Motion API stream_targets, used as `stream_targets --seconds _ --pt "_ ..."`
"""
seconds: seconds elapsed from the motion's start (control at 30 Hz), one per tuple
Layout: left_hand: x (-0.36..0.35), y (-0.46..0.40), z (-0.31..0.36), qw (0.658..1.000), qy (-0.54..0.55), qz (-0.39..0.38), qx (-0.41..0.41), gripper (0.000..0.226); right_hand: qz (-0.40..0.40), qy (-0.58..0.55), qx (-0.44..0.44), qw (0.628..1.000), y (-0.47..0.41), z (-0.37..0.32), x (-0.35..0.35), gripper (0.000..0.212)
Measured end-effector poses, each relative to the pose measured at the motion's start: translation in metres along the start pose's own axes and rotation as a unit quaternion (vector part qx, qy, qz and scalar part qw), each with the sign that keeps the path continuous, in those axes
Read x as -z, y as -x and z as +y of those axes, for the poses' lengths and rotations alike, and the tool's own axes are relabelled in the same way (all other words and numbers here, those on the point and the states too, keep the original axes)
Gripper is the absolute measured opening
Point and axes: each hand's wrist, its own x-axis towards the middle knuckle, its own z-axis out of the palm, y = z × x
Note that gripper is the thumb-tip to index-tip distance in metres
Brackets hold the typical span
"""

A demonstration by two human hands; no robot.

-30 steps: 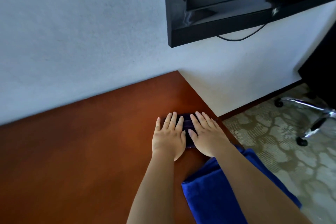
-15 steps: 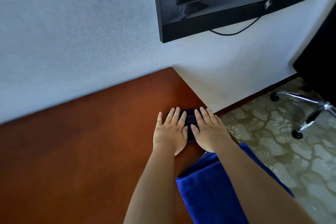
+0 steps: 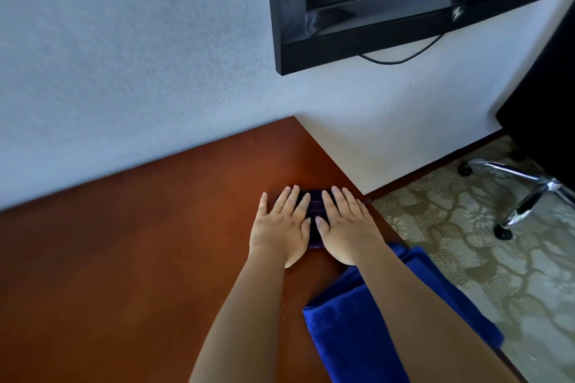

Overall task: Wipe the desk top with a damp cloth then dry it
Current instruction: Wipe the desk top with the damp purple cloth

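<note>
A pale textured wall (image 3: 124,56) is running behind the far edge of the desk. A black television (image 3: 404,0) is hanging on it, with a cable (image 3: 401,59) looping below. A patterned beige carpet (image 3: 466,242) is covering the floor, and a chrome chair base (image 3: 525,193) is standing on castors near the right

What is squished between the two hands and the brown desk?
In the head view, a dark purple cloth lies flat between both hands, left and right, and the desk top.
</note>
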Motion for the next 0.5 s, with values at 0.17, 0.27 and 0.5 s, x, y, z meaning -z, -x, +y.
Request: stream_targets --seconds 0.17,0.27,0.5 --pt "0.007 -0.027 -0.01 1.0 0.002 -0.001 0.002 0.054 0.017 0.002 0.003 1.0 -0.029 0.003 0.005 0.059" --pt "0.007 -0.036 -0.015 1.0 -0.002 -0.003 -0.005 0.054 0.02 0.001 -0.004 1.0 -0.035 0.002 0.004 0.059" --pt "0.002 -0.012 -0.02 1.0 0.006 -0.005 -0.015 0.054 0.005 -0.007 -0.033 0.999 -0.013 -0.015 -0.001 0.059"
